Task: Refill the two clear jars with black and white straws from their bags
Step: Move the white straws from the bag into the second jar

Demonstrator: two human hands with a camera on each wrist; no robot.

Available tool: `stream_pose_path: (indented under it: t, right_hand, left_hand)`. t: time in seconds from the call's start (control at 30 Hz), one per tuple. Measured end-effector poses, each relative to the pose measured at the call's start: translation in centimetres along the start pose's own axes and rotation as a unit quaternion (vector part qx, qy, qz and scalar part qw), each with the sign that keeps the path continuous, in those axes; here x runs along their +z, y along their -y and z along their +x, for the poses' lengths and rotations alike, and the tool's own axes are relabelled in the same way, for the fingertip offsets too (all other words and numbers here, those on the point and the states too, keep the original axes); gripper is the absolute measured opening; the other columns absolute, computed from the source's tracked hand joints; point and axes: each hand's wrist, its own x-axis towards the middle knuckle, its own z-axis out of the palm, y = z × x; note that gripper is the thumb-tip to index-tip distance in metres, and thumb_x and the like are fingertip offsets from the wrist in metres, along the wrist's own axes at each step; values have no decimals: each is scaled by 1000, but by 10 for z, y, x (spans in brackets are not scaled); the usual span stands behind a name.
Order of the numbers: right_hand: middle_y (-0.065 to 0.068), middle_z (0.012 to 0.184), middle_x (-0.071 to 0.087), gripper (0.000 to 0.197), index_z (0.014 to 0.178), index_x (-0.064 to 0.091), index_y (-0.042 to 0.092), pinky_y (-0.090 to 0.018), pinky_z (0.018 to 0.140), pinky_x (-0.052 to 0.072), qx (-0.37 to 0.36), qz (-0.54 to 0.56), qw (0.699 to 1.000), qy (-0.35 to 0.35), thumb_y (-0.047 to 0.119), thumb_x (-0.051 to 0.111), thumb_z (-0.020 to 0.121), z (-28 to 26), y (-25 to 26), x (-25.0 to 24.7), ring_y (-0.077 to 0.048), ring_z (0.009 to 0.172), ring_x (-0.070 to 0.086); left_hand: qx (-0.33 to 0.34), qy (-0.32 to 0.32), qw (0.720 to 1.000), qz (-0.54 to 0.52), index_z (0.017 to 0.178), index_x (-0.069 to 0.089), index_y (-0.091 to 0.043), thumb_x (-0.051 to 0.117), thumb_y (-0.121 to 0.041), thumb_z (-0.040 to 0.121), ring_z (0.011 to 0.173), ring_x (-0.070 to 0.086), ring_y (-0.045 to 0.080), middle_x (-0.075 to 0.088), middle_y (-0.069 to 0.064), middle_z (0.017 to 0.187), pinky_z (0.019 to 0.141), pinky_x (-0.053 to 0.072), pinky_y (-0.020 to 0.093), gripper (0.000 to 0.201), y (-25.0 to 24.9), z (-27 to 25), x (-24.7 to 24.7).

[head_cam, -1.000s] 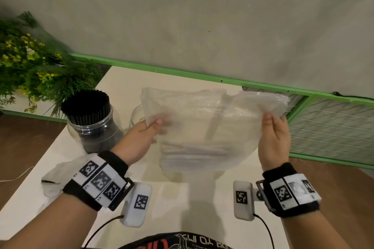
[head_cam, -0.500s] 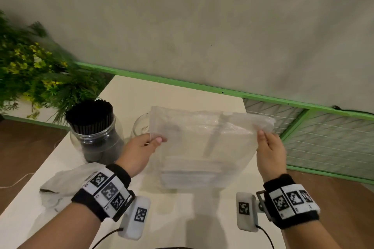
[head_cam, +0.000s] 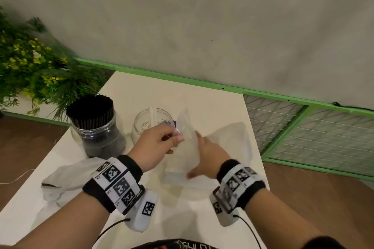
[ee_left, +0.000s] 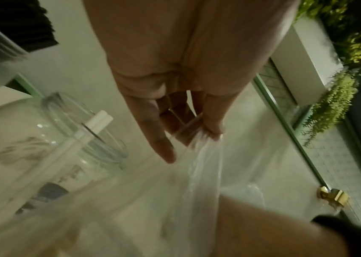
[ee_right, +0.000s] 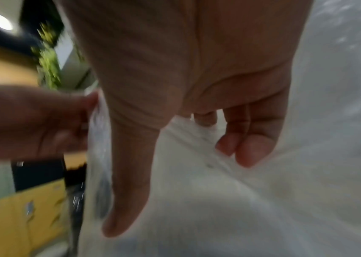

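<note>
A clear plastic bag (head_cam: 187,147) with white straws (head_cam: 175,176) at its bottom stands on the table, right of the clear jar (head_cam: 149,127). My left hand (head_cam: 159,143) pinches the bag's top edge (ee_left: 197,132) between thumb and fingers. My right hand (head_cam: 206,157) is at the bag's mouth, with plastic around it in the right wrist view. Its fingers (ee_right: 247,149) are loosely curled against the white contents and grip nothing I can see. The clear jar (ee_left: 65,139) holds two white straws (head_cam: 152,115). A second jar (head_cam: 97,133) at the left is packed with black straws.
A crumpled empty bag (head_cam: 66,178) lies at the table's (head_cam: 182,97) left front. A leafy plant (head_cam: 36,70) stands beyond the left edge. A green-framed wire panel (head_cam: 313,131) runs along the right, below the wall.
Both hands held the bag spread wide in the air. It has come down to the table; my right hand let go of its corner and moved to the bag's mouth beside my left.
</note>
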Motion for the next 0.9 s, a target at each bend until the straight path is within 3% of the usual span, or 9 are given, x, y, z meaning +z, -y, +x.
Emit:
stream_pose_path:
  t: [0.07, 0.17, 0.3, 0.37, 0.5, 0.57, 0.63, 0.77, 0.9]
  right_hand:
    - [-8, 125, 55, 87, 137, 36, 14, -40, 96, 47, -2, -58, 998, 32, 37, 84, 68, 4, -1, 22, -30, 113, 55]
    - [-12, 112, 63, 33, 117, 56, 10, -38, 89, 48, -17, -106, 994, -16, 30, 62, 91, 5, -7, 30, -33, 108, 59]
    - [-12, 108, 65, 32, 108, 63, 9, -31, 80, 42, 24, -22, 997, -73, 37, 55, 96, 0, -32, 11, -30, 102, 60]
    - [-8, 99, 70, 27, 100, 69, 9, -29, 78, 44, 32, 129, 983, -127, 34, 63, 92, -10, -48, 0, -25, 94, 64]
    - [3, 85, 75, 11, 85, 74, 14, -27, 81, 49, -56, 500, 844, -187, 4, 68, 83, -36, -59, -19, -8, 84, 68]
    - [1, 88, 74, 16, 91, 72, 11, -23, 76, 52, -106, 600, 775, -168, 5, 64, 79, -44, -45, -21, -9, 88, 68]
    - [2, 88, 73, 19, 96, 68, 9, -20, 71, 52, -141, 634, 746, -144, 7, 59, 80, -44, -24, -15, -9, 88, 68]
    - [1, 84, 71, 23, 91, 68, 13, -22, 68, 50, -166, 566, 793, -152, 0, 50, 94, -41, 13, -3, -12, 82, 67]
    - [23, 76, 69, 40, 71, 71, 39, -8, 70, 42, -243, 416, 874, -70, 16, 52, 98, -45, 49, -9, 7, 76, 61]
  left_hand:
    - [7, 0, 1000, 15, 73, 67, -21, 64, -15, 89, 75, 59, 11, 59, 1, 80, 71, 58, 29, 17, 2, -1, 5]
    - [13, -27, 1000, 8, 72, 66, -18, 64, -15, 89, 73, 57, 13, 58, -3, 74, 74, 56, 38, 18, 8, -3, 5]
    - [16, -46, 999, -18, 88, 70, -28, 68, -22, 87, 77, 58, 12, 64, -8, 81, 80, 55, 42, 6, 13, -8, -9]
    - [-7, -50, 998, -29, 100, 65, -40, 73, -45, 75, 83, 60, 10, 63, -6, 95, 82, 55, 38, 27, 19, -11, -19]
    - [-49, -49, 997, -33, 132, 38, -39, 78, -50, 63, 106, 57, 4, 53, -11, 118, 89, 50, 29, 80, 30, -25, -26]
    - [-49, 9, 995, -82, 138, 32, -36, 83, -57, 53, 117, 53, 5, 52, -12, 127, 91, 51, 30, 101, 29, -33, -18]
    - [-48, 56, 990, -120, 132, 40, -35, 85, -63, 41, 115, 56, 0, 61, -19, 122, 88, 51, 24, 105, 26, -38, -9]
    - [-51, 25, 988, -142, 110, 61, -24, 89, -57, 38, 103, 66, 10, 72, -10, 105, 86, 52, 26, 84, 18, -45, -21]
    - [-38, -33, 992, -113, 104, 63, -24, 84, -43, 43, 97, 67, 5, 73, -13, 100, 78, 52, 18, 67, 17, -59, -69]
